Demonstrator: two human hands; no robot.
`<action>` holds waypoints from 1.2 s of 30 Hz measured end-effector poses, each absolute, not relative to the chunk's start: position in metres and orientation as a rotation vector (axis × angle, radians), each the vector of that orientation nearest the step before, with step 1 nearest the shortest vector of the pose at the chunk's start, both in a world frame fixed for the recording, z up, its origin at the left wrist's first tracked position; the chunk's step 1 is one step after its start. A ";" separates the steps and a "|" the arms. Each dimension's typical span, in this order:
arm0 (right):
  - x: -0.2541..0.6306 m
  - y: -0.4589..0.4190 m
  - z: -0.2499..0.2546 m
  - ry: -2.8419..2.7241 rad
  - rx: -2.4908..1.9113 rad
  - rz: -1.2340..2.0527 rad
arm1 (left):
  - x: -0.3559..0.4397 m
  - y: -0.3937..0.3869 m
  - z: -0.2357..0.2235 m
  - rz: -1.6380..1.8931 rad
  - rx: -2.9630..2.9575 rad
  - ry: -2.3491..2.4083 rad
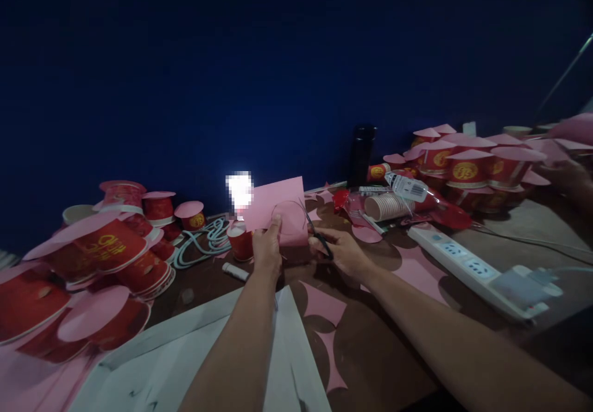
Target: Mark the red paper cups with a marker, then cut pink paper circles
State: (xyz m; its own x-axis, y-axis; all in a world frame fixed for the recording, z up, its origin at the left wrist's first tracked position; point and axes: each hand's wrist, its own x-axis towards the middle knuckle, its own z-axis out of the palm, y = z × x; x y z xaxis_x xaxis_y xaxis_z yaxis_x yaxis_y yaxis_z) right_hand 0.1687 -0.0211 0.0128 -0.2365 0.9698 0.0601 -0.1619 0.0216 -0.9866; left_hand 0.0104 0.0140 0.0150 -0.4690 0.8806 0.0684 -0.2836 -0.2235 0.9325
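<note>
A sheet of pink paper (259, 205) with a drawn circle on it is held up by my left hand (267, 248), thumb on its face and fingers behind. My right hand (340, 250) grips a pair of dark-handled scissors (319, 236), whose blades meet the sheet's right side along the circle's edge. Just behind and left of the sheet stands a red paper cup (241, 248). Pink paper offcuts (324, 302) with curved edges lie on the brown table below my hands.
Red paper cups topped with pink discs stand at left (109, 239) and right (467, 168). A power strip (463, 264), a bagged cup stack (388, 207), a dark bottle (361, 155), a coiled cable (199, 242) and a white board (296, 350) surround the hands. Another person's hand (565, 174) is at far right.
</note>
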 end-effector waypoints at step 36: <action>0.168 -0.023 0.017 -1.295 -0.976 1.442 | -0.001 0.015 0.016 1.701 0.810 1.219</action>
State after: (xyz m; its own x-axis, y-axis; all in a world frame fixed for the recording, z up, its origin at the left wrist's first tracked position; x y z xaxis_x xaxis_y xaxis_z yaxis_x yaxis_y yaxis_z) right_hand 0.1680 -0.0233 0.0172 -0.2478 0.9685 0.0255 -0.1291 -0.0070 -0.9916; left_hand -0.0013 0.0154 0.0162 -0.4117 0.9111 0.0196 -0.2742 -0.1444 0.9508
